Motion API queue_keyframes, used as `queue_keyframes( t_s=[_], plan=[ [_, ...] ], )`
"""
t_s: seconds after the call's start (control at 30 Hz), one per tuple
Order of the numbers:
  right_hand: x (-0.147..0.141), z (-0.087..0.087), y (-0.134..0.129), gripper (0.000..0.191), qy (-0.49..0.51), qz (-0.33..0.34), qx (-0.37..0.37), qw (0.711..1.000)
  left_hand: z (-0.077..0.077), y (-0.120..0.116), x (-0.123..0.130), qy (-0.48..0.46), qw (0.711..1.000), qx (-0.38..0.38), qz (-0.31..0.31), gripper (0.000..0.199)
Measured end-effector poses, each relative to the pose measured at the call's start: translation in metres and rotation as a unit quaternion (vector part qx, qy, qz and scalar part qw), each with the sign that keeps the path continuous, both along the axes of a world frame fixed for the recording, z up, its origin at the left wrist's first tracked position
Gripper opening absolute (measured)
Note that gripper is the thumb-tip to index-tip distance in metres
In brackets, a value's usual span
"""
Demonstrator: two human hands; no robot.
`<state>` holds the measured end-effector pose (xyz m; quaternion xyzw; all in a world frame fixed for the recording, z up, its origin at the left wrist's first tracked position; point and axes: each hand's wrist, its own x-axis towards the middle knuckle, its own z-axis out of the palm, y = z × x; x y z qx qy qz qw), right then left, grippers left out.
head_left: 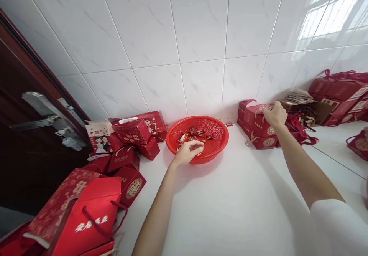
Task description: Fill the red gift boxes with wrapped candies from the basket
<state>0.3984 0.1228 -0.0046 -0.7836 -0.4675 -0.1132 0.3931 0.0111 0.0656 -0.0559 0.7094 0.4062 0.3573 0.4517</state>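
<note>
My left hand (189, 151) hovers over the near rim of a red plastic basket (221, 146), its fingers loosely curved and apart, with nothing visible in them. Several small candies in red wrappers (193, 133) lie inside the basket. Over to the right, my right hand (275, 114) is closed at the top of a small red gift box (258, 123), where a light cord handle shows by the fingertips. Its fingertips are partly hidden. This box is in a small stack against the tiled wall, above another red box with a round gold emblem (268, 142).
Many red gift boxes (133, 131) are heaped at the left, with a red bag-shaped box (92, 217) nearest me. A brown cardboard box (320, 112) and stacked ribboned boxes (345, 89) stand at the far right. A dark door (25, 141) borders the white surface.
</note>
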Motion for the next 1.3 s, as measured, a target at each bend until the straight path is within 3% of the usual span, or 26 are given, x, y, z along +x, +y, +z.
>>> queue_keyframes(
  t_s=[0.17, 0.43, 0.63, 0.73, 0.9, 1.0, 1.07, 1.17, 1.3],
  plan=[
    [-0.009, 0.0, -0.014, 0.029, -0.013, -0.01, -0.086, 0.996, -0.002, 0.001, -0.001, -0.006, 1.0, 0.004, -0.001, 0.028],
    [-0.025, -0.02, -0.019, 0.026, -0.065, -0.009, -0.081, 0.995, -0.006, 0.001, 0.001, -0.009, 1.0, -0.002, 0.002, 0.023],
    [-0.039, -0.004, -0.037, 0.027, -0.062, 0.016, -0.095, 0.993, 0.0, -0.001, -0.003, -0.003, 1.0, -0.003, 0.0, 0.023],
    [-0.047, 0.007, -0.054, 0.022, -0.057, 0.028, -0.053, 0.997, 0.009, -0.002, -0.006, 0.009, 1.0, -0.006, -0.006, 0.024],
    [-0.071, 0.018, -0.072, 0.013, -0.032, 0.134, 0.06, 0.989, 0.044, -0.028, -0.011, 0.043, 0.997, 0.064, 0.013, 0.029],
    [-0.095, 0.018, -0.075, 0.016, -0.01, 0.211, 0.065, 0.975, 0.076, -0.062, -0.023, 0.123, 0.976, 0.173, 0.05, 0.032],
    [-0.112, 0.017, -0.078, 0.021, 0.007, 0.281, 0.053, 0.958, 0.094, -0.086, -0.04, 0.174, 0.956, 0.211, 0.108, 0.036],
    [-0.134, 0.015, -0.084, 0.023, 0.043, 0.364, 0.036, 0.93, 0.106, -0.11, -0.073, 0.244, 0.93, 0.18, 0.209, 0.046],
    [-0.157, 0.019, -0.095, 0.02, 0.074, 0.433, 0.028, 0.898, 0.094, -0.119, -0.115, 0.317, 0.907, 0.041, 0.276, 0.06]
  ],
)
